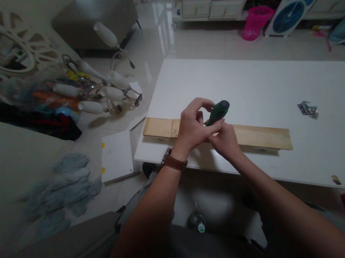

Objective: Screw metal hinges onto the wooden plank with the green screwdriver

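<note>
A long pale wooden board (259, 136) lies along the near edge of the white table (251, 86). Over its middle my right hand (225, 140) grips a dark green screwdriver handle (218, 112), which tilts up to the right. My left hand (193, 125), a brown watch strap on its wrist, curls over the same spot with fingertips pinched near the shaft. The tool's tip and whatever the left fingers pinch are hidden behind the hands.
A small heap of metal brackets or screws (308, 109) lies on the table's right part. A chandelier with white tubes (101, 92) and a white panel (117, 156) lie on the floor at left. A bottle (197, 222) stands under the table.
</note>
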`<state>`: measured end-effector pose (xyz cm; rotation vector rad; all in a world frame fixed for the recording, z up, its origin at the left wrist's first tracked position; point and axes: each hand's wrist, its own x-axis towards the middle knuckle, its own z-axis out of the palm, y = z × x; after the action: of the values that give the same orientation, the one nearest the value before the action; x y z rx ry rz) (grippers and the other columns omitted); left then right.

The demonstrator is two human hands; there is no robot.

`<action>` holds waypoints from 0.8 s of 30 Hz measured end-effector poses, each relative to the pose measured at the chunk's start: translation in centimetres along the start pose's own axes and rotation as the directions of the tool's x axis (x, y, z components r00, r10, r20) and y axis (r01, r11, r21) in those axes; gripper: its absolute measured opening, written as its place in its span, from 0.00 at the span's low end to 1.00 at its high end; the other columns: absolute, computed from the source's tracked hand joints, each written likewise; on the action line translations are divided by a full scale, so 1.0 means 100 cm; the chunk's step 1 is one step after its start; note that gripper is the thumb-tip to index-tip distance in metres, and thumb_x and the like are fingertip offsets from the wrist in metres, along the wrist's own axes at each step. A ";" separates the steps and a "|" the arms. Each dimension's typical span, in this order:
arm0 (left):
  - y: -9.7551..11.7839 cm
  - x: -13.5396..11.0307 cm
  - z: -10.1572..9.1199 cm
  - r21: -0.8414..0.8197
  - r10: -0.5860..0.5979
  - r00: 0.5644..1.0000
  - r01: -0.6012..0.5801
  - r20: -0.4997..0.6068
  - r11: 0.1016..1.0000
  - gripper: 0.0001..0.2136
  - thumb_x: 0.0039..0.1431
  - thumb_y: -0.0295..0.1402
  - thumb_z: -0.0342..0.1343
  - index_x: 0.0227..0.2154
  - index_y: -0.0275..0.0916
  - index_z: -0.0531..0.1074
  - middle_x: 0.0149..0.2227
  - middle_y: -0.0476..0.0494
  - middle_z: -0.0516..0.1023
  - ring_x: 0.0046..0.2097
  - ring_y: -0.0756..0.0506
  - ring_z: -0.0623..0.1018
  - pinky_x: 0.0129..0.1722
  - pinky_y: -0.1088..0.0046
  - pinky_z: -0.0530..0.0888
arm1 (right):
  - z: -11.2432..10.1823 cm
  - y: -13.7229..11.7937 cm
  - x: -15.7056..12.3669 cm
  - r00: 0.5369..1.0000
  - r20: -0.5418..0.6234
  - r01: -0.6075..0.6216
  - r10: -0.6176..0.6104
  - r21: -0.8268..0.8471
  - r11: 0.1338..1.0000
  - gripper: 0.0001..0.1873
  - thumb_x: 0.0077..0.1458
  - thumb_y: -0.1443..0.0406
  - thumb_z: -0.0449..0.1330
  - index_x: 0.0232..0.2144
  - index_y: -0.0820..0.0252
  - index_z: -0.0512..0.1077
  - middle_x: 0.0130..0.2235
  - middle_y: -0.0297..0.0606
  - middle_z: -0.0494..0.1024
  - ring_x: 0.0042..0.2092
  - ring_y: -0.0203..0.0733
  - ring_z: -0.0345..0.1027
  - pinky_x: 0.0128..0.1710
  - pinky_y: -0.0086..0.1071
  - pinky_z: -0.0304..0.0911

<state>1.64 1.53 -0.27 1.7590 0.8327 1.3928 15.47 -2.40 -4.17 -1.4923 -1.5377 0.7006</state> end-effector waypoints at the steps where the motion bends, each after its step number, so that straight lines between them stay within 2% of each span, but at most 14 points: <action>1: -0.001 0.000 -0.001 -0.008 -0.002 1.000 0.002 -0.002 1.000 0.15 0.48 0.27 0.68 0.39 0.39 0.73 0.40 0.49 0.77 0.26 0.56 0.67 0.21 0.78 0.61 | -0.001 -0.002 0.000 1.000 0.007 0.020 -0.020 0.028 0.999 0.07 0.46 0.63 0.63 0.31 0.55 0.74 0.31 0.37 0.83 0.32 0.46 0.76 0.33 0.36 0.73; 3: -0.003 -0.001 -0.004 -0.016 -0.008 1.000 0.008 -0.006 1.000 0.15 0.48 0.26 0.66 0.39 0.40 0.70 0.39 0.51 0.76 0.24 0.57 0.64 0.20 0.78 0.60 | -0.003 -0.005 0.001 0.997 0.046 0.061 -0.065 0.085 0.995 0.05 0.48 0.63 0.63 0.30 0.54 0.72 0.30 0.34 0.82 0.31 0.43 0.75 0.32 0.34 0.72; 7: -0.004 -0.002 -0.009 0.018 0.013 1.000 -0.012 -0.011 1.000 0.15 0.49 0.27 0.63 0.40 0.42 0.69 0.36 0.52 0.74 0.26 0.54 0.68 0.23 0.76 0.65 | -0.006 -0.008 0.001 0.989 0.113 0.083 -0.097 0.126 0.989 0.04 0.51 0.63 0.62 0.32 0.54 0.72 0.33 0.35 0.83 0.32 0.41 0.75 0.31 0.32 0.71; 10: -0.002 0.000 -0.010 0.079 0.071 0.997 -0.071 0.000 0.994 0.16 0.48 0.27 0.65 0.40 0.42 0.70 0.36 0.50 0.75 0.32 0.51 0.72 0.29 0.72 0.71 | -0.006 -0.007 0.000 0.992 0.072 0.098 -0.104 0.087 0.991 0.06 0.50 0.65 0.61 0.34 0.54 0.72 0.31 0.34 0.83 0.32 0.42 0.75 0.31 0.32 0.70; 13: 0.000 0.001 -0.008 0.120 0.078 0.997 -0.078 0.008 0.990 0.17 0.49 0.30 0.69 0.42 0.42 0.71 0.40 0.48 0.78 0.38 0.48 0.75 0.35 0.70 0.74 | -0.004 -0.005 -0.001 0.995 0.021 0.096 -0.097 0.017 0.995 0.09 0.48 0.67 0.61 0.35 0.55 0.74 0.32 0.35 0.83 0.33 0.43 0.76 0.32 0.33 0.71; 19: -0.001 0.001 -0.004 0.017 0.080 0.997 -0.080 -0.015 0.997 0.16 0.51 0.33 0.71 0.41 0.40 0.72 0.39 0.48 0.77 0.38 0.50 0.77 0.34 0.73 0.74 | 0.001 0.001 0.000 0.999 -0.016 0.035 -0.036 -0.054 0.998 0.07 0.48 0.66 0.63 0.33 0.57 0.76 0.33 0.41 0.85 0.34 0.48 0.79 0.34 0.37 0.73; 24: -0.004 0.001 -0.003 0.028 0.045 0.999 -0.045 -0.001 0.999 0.19 0.50 0.34 0.74 0.42 0.40 0.73 0.40 0.48 0.78 0.39 0.49 0.79 0.34 0.74 0.75 | 0.003 0.002 0.000 1.000 -0.019 0.013 -0.015 -0.070 0.997 0.09 0.50 0.67 0.62 0.36 0.58 0.78 0.34 0.42 0.86 0.35 0.49 0.80 0.35 0.38 0.74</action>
<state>1.37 1.84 -0.50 1.8081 0.8217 1.4183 15.32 -2.29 -4.43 -1.5341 -1.5703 0.6278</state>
